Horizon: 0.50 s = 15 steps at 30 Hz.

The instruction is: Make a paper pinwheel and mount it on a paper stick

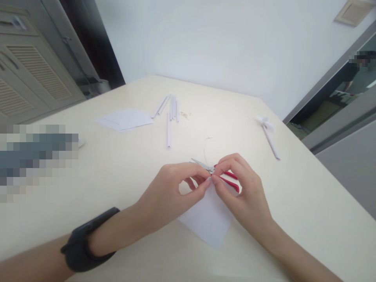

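Note:
My left hand [176, 188] and my right hand [241, 180] meet fingertip to fingertip over the table. Both pinch the upper corner of a white sheet of paper [208, 219], which hangs or lies below them toward me. Just behind the fingers are scissors with red handles [232, 185] and slightly parted metal blades [202, 164]; they appear to lie on the table, partly hidden by my right hand. A thin pale strand [205, 155] shows beyond the blades. The exact fold of paper between my fingertips is hidden.
Several rolled paper tubes [168, 131] lie farther back on the table [132, 156], beside small brown bits [185, 114]. Left of them are stacked white sheets [129, 119]. A paper tube with a white bow-like top [270, 137] lies at the right. A person [352, 72] is visible beyond the doorway.

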Tool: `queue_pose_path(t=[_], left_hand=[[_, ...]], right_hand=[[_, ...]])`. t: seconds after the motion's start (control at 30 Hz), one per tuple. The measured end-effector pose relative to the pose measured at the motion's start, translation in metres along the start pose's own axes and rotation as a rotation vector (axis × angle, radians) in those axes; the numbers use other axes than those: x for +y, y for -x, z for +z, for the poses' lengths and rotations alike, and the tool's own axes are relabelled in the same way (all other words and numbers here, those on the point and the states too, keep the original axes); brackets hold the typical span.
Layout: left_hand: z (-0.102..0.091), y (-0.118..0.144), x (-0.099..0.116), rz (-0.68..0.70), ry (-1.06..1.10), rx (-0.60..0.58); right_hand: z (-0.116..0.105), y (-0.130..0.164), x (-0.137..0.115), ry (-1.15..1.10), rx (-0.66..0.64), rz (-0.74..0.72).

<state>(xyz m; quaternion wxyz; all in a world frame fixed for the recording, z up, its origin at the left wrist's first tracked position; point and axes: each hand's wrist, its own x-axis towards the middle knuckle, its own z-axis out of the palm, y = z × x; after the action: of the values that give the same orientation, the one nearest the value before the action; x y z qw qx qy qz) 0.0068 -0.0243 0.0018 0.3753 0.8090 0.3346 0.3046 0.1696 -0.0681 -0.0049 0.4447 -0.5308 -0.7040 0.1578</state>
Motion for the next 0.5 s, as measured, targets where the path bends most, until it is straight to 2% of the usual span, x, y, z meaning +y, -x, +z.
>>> queue_pose_path(t=[0.23,0.4,0.5], left_hand=[[-0.001,0.0,-0.003,-0.031,0.033,0.037],[-0.002,0.0,0.001,-0.057,0.065,0.032],[-0.006,-0.002,0.005,-0.094,0.131,-0.016]], right_hand=[[0.005,0.003,0.001,0.052,0.02,-0.001],[0.001,0.003,-0.001,-0.018,0.0,0.001],[-0.006,-0.002,0.001,-0.182,-0.106,0.149]])
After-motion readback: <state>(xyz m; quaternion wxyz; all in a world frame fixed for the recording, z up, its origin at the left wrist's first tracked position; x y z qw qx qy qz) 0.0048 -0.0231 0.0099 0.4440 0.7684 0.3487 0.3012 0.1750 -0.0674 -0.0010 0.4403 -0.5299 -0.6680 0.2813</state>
